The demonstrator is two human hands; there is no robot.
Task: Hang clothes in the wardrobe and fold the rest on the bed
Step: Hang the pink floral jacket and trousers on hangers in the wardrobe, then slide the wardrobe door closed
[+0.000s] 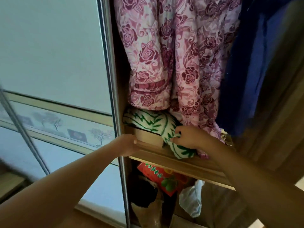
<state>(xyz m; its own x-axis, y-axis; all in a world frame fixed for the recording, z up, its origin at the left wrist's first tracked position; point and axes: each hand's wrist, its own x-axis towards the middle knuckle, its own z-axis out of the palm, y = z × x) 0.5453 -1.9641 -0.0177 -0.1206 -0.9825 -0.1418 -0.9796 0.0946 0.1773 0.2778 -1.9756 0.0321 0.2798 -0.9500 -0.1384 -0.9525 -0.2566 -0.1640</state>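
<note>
A pink garment with dark rose print (172,55) hangs inside the open wardrobe, and a dark blue garment (246,71) hangs to its right. Below them a white cloth with green zigzag pattern (153,122) lies bunched over a small tan box (148,137) on the wooden shelf (181,163). My right hand (185,137) pinches the green-and-white cloth at the shelf's front. My left hand (130,143) rests on the shelf's front edge beside the box, thumb on top; its fingers are hidden.
The wardrobe's frosted sliding door (54,63) with a tree-pattern band fills the left. Under the shelf sit a red printed box (164,178), a translucent plastic bag (190,199) and a dark item (143,195). A wooden side panel (279,112) stands at the right.
</note>
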